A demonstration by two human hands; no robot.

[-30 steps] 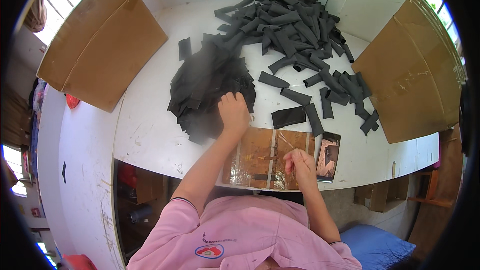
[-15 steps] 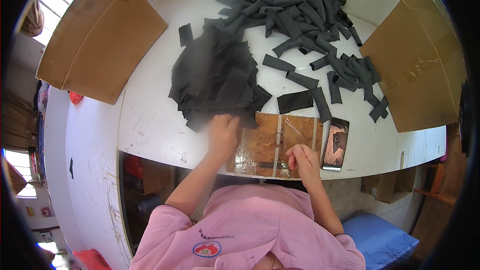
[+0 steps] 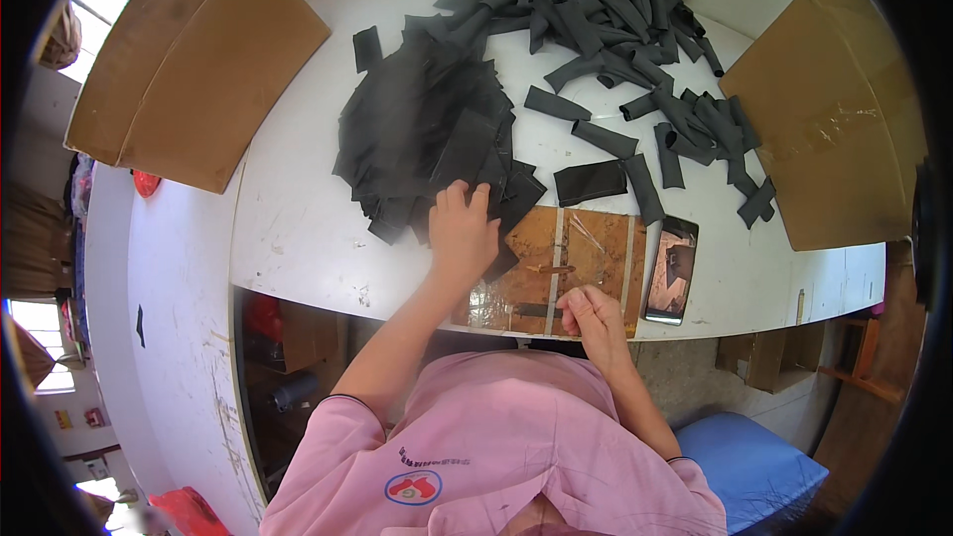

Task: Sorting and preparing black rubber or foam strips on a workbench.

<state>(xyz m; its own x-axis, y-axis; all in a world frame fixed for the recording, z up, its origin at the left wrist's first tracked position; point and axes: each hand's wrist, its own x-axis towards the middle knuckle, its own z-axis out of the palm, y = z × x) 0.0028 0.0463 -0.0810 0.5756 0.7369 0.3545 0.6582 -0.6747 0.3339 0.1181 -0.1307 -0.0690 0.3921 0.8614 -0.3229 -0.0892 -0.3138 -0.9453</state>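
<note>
A heap of flat black fabric pieces (image 3: pixel 422 129) lies in front of me on the white table. My left hand (image 3: pixel 465 233) rests at its near edge, fingers apart and touching the top pieces. Just right of that wrist, the corner of one black piece overlaps a brown board (image 3: pixel 596 238) with pale strips across it. Over the board's near part my right hand (image 3: pixel 596 323) is closed, thumb against fingers; what it holds, if anything, I cannot make out. A dark narrow strip (image 3: pixel 536 310) lies beside its fingertips. Farther up the board is a small brown stick (image 3: pixel 549 269).
Rolled black fabric tubes (image 3: pixel 596 20) are piled at the back, with several loose ones toward the right. A single flat black piece (image 3: pixel 590 182) lies beyond the board. A phone (image 3: pixel 671 271) sits right of it. Cardboard boxes (image 3: pixel 199 60) (image 3: pixel 829 109) flank the table.
My left hand has shifted right and farther onto the heap, its fingers spreading. A black piece's corner now reaches over the board. My right hand has moved slightly left, closer to the dark strip.
</note>
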